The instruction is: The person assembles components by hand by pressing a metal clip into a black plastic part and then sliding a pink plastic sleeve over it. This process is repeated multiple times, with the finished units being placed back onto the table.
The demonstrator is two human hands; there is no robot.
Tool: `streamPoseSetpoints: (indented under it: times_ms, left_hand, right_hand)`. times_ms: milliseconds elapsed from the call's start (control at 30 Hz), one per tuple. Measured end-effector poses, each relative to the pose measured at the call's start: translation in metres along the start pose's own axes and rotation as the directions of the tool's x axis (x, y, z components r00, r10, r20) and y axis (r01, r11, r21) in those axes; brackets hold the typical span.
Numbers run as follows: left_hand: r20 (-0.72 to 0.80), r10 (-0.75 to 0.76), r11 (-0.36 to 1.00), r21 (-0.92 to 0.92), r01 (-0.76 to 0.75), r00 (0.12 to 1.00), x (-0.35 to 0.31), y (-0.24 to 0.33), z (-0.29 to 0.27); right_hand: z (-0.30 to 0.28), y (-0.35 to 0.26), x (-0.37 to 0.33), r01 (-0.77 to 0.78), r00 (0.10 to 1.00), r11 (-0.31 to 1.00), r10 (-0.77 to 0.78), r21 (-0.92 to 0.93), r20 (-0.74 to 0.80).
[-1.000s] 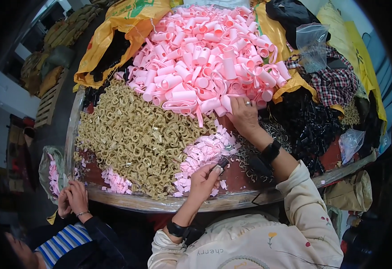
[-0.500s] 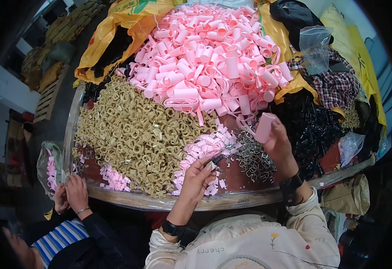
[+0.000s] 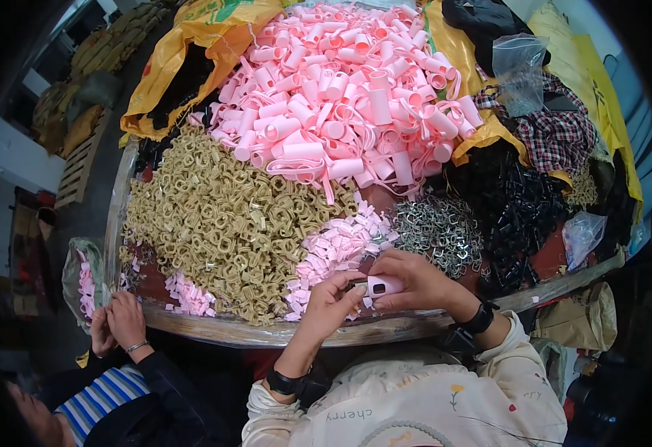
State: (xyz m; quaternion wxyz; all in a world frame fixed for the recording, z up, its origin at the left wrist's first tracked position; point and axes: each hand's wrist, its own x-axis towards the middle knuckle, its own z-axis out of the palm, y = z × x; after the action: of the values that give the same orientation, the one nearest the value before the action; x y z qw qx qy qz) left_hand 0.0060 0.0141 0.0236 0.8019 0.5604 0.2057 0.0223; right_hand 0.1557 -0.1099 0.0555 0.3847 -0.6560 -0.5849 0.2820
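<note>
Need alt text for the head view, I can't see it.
Right hand holds a pink tubular piece with a dark opening; left hand pinches a small dark part by its end. Beyond lie heaps of pink tubes, beige ring-shaped parts, small flat pink pieces, silver metal loops and glossy black parts; at left, a co-worker's hands are together.

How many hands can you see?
4. The person's left hand and right hand meet at a pink tube, near the front of the table. Another person's front hand and back hand are close together by its left corner.
</note>
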Motion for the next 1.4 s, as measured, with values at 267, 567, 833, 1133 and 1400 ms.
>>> streamPoseSetpoints:
  times_ms: [267, 567, 833, 1133, 1400]
  left_hand:
    - [0.006, -0.06, 0.997, -0.044, 0.061, 0.998, 0.001, -0.005, 0.002]
    - [0.065, -0.024, 0.992, 0.128, 0.016, 0.998, 0.008, -0.005, 0.01]
    - [0.259, -0.118, 0.942, -0.276, 0.191, 0.959, 0.014, -0.005, 0.041]
    - [0.408, 0.097, 0.905, 0.343, -0.251, 0.908, 0.052, -0.015, 0.107]
    - [0.758, 0.337, 0.134, 0.547, -0.826, 0.558, 0.095, -0.067, 0.194]
  right_hand:
    - [0.007, -0.006, 0.001, -0.097, 0.994, 0.995, 0.096, 0.002, 0.045]
    - [0.015, -0.01, -0.012, -0.029, 0.997, 1.0, 0.029, -0.001, -0.075]
    - [-0.005, -0.017, -0.046, 0.179, 0.984, 0.979, -0.177, 0.094, -0.031]
    - [-0.049, -0.028, -0.242, -0.671, 0.53, 0.734, 0.377, -0.104, -0.76]
    - [-0.014, -0.06, -0.402, -0.939, 0.306, 0.04, 0.55, -0.341, -0.777]
